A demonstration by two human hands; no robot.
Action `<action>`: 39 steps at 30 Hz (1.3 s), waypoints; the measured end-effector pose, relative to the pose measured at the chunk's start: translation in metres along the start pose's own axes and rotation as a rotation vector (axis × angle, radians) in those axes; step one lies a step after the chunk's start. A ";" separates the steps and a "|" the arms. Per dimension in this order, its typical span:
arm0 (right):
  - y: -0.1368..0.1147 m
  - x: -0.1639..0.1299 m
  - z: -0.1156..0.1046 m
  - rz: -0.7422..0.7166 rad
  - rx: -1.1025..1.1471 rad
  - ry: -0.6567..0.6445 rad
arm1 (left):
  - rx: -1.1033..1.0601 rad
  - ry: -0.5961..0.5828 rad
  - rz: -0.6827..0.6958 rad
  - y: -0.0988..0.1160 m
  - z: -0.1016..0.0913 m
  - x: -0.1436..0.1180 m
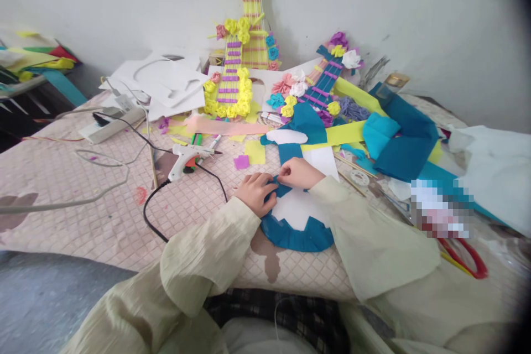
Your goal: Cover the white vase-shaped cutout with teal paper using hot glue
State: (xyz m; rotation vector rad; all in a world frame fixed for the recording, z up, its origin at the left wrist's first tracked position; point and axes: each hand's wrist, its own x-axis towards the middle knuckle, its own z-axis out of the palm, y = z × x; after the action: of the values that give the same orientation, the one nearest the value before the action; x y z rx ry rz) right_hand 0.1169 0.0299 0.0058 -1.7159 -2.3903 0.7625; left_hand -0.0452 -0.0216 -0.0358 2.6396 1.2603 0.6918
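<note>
A white guitar-shaped cutout (301, 209) edged with teal paper (296, 239) lies flat on the quilted pink surface in front of me. My left hand (256, 192) and my right hand (299, 172) meet at its narrow waist, fingers pinching the teal paper strip (289, 155) against the white card. Both sleeves are pale yellow-green. A white hot glue gun (187, 158) with a black cord lies on the surface to the left of my hands.
Two decorated paper guitars, a yellow one (237, 74) and a teal one (317, 91), lean at the wall. Teal and yellow paper sheets (398, 141) pile at the right. Red-handled scissors (467, 260) lie at the right. A power strip (112, 121) and white cutouts (166, 83) sit at the left.
</note>
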 end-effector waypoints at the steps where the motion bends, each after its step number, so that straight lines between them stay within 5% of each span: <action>1: -0.001 0.000 0.000 0.002 -0.007 0.005 | 0.001 0.000 -0.001 0.000 0.001 0.000; 13: 0.006 0.011 -0.007 0.090 -0.079 0.019 | -0.013 0.009 0.004 0.002 0.001 -0.002; 28: 0.014 0.022 -0.010 0.070 0.093 0.096 | -0.048 0.009 0.074 0.000 0.002 0.001; 32: 0.020 -0.007 -0.032 0.034 0.218 0.272 | -0.038 0.009 0.064 0.002 0.005 0.002; 39: 0.029 -0.105 -0.045 0.062 0.495 0.457 | -0.005 0.052 0.005 0.006 0.009 -0.004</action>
State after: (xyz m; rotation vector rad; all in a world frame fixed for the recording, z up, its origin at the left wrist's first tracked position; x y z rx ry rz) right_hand 0.1961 -0.0441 0.0535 -1.5503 -1.6844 0.7822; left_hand -0.0392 -0.0281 -0.0432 2.6380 1.2644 0.7686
